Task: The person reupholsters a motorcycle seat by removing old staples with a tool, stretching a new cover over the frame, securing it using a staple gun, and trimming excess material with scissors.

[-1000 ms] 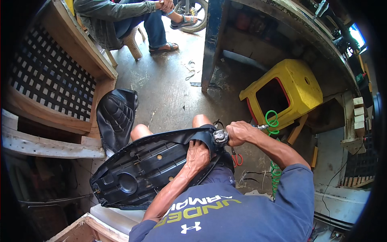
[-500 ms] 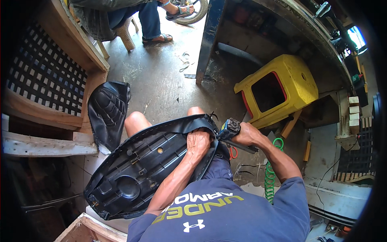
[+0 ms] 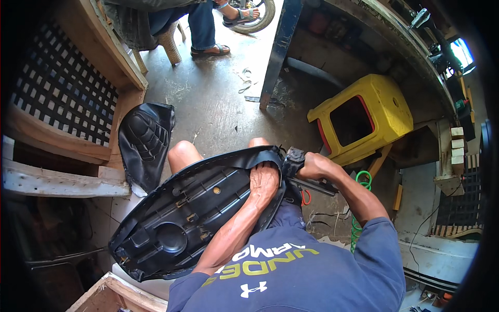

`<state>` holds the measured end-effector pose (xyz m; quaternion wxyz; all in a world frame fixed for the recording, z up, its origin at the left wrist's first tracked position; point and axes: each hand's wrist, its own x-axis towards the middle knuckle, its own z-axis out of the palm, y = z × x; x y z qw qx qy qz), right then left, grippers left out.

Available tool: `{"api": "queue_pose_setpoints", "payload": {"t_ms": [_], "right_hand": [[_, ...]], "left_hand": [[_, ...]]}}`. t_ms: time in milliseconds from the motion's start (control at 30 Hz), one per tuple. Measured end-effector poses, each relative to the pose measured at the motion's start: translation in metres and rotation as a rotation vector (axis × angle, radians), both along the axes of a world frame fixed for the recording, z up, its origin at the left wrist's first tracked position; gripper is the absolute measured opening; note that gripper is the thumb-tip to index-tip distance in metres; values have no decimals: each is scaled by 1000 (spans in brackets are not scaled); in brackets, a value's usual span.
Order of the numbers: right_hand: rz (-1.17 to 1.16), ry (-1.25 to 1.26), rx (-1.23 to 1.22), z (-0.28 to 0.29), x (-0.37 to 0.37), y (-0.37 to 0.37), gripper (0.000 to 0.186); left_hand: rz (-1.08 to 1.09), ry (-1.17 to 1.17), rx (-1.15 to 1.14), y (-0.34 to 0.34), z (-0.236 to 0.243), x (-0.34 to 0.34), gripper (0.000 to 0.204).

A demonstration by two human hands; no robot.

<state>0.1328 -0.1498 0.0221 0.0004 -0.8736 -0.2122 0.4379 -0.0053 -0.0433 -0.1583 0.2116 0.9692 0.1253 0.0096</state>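
Note:
An upturned black motorcycle seat [image 3: 200,210] lies slantwise across my lap, its ribbed plastic base facing up. Black seat cover [image 3: 249,160] is folded over the rim, with a line of staples along its edge. My left hand [image 3: 264,179] grips this cover at the seat's right end; its fingertips are partly hidden beneath the fold. In my right hand [image 3: 316,167] is a staple gun [image 3: 294,158], held closed around the handle, its head beside the seat's right end. Whether its nose touches the cover, I cannot tell.
A green coiled air hose [image 3: 356,229] hangs by my right forearm. A yellow plastic stool [image 3: 400,117] lies on its side at right. Another black seat cover [image 3: 145,151] leans by a webbed wooden frame [image 3: 125,117] at left. A seated person's sandaled foot [image 3: 210,51] is beyond.
The whole view has shifted slightly. The staple gun has tilted, its head turning a little in my right hand. My left hand keeps its place on the seat cover.

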Motion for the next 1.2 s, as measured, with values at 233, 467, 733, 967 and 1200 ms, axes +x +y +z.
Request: {"api": "queue_pose_setpoints", "payload": {"t_ms": [233,467,733,967,1200], "right_hand": [[73,-59,93,-1,-8,-1,65],[140,-122,95,-14,-21,9,59],[51,-21,27,12,-20,16,47],[68,-47,7,7,-30,15,53],[-384,39,503,-59,13,-52,17]], "left_hand": [[2,70,-5,9,0,6,57],[9,178,-187,9,6,7,59],[55,44,-111,13,7,3,62],[-48,289,-166,18,10,13,63],[60,32,-69,45,-24,-8,55]]}}
